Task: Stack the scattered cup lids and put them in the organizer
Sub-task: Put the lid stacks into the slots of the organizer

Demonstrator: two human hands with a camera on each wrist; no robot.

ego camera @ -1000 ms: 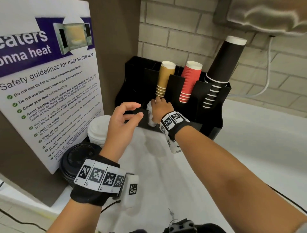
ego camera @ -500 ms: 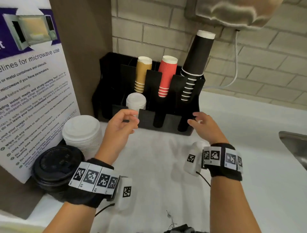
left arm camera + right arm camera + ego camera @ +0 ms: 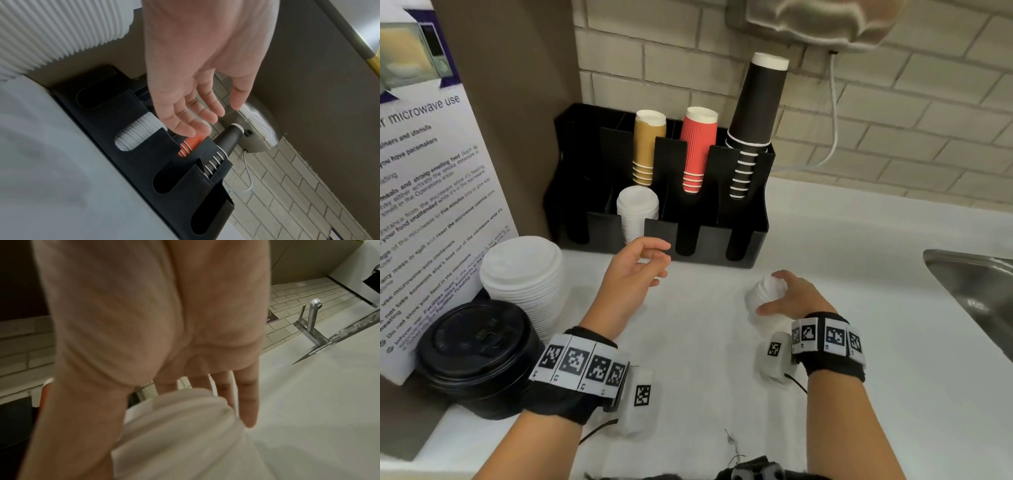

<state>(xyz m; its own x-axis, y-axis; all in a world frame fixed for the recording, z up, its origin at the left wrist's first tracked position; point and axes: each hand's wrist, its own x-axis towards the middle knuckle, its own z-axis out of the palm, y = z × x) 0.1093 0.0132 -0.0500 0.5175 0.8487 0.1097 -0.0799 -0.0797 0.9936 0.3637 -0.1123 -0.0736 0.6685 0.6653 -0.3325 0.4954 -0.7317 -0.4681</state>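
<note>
White lids (image 3: 765, 294) on tabletop (image 3: 859, 342), right hand (image 3: 792, 298) curled round them; left hand (image 3: 635, 270) loosely spread, empty. Step: pick-up. Next, likely: carry to organizer (image 3: 750, 236).

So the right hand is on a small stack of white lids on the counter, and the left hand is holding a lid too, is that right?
Not quite. The left hand holds nothing: the left wrist view shows its fingers relaxed and apart, with no lid in them, in front of the organizer. The rest stands: in the head view the right hand is on a small stack of white lids on the counter.
</note>
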